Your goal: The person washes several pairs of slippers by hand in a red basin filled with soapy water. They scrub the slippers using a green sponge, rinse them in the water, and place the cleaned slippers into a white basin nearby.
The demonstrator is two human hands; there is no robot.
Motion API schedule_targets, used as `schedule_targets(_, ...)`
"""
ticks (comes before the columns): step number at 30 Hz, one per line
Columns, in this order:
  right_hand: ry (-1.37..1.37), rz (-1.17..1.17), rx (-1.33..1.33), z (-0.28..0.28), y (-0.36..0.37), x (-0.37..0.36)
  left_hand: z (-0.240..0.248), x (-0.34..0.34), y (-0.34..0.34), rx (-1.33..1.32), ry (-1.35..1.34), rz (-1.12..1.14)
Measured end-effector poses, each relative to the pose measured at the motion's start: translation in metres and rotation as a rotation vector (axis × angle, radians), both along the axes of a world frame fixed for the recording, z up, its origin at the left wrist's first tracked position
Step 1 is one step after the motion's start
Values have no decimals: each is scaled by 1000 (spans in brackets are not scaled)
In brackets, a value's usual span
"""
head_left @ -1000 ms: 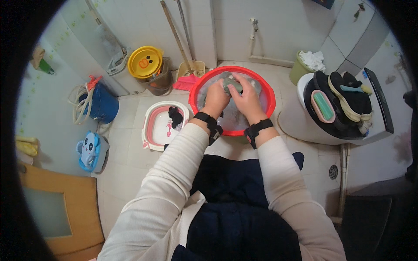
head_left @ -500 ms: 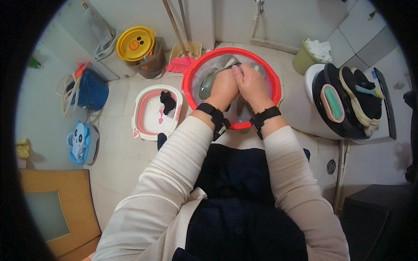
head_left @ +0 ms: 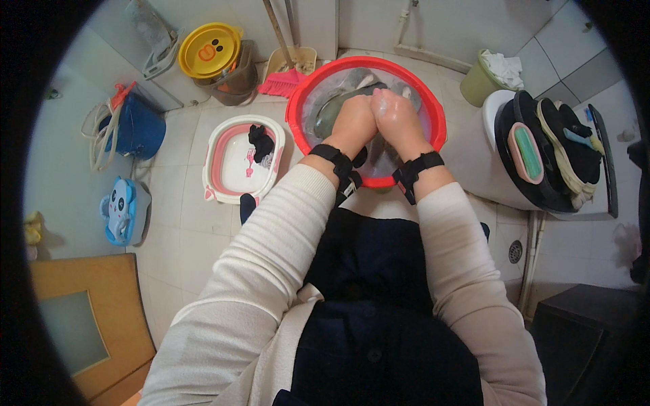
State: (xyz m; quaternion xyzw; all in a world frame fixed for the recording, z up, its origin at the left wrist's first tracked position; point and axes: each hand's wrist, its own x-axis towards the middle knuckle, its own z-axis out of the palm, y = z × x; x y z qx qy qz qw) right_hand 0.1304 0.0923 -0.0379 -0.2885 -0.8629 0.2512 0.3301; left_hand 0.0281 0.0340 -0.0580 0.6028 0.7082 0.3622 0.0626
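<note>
A round red basin [head_left: 433, 108] stands on the floor in front of me, with sudsy water and wet grey-green clothes [head_left: 330, 114] in it. Over its middle, my left hand [head_left: 355, 122] and my right hand [head_left: 398, 118] are pressed together as closed fists. Both grip a dark grey piece of the wet clothing between them; its cloth shows beyond the knuckles and below the wrists. My fingertips are mostly hidden on the far side. Foam clings to the back of my right hand. Black straps circle both wrists.
Left of the basin sits a pink-and-white tub [head_left: 227, 177] with a small black cloth [head_left: 261, 143]. Farther out are a blue bucket [head_left: 143, 128], a yellow-lidded bin [head_left: 210, 51] and a pink broom [head_left: 282, 83]. On the right, shoe soles and a brush lie on a toilet lid [head_left: 521, 189].
My fists have shifted slightly, staying together over the basin, and more foam shows on the right hand. The whole view has tilted a little, so the basin sits higher in the picture.
</note>
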Motion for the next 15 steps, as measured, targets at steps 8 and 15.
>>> schedule_targets(8, -25, -47, 3, 13, -10, 1, 11, 0, -2, -74, 90, -41)
schedule_targets(15, 272, -101, -314, 33, -1, 11, 15, -7, -18, 131, -249, -14)
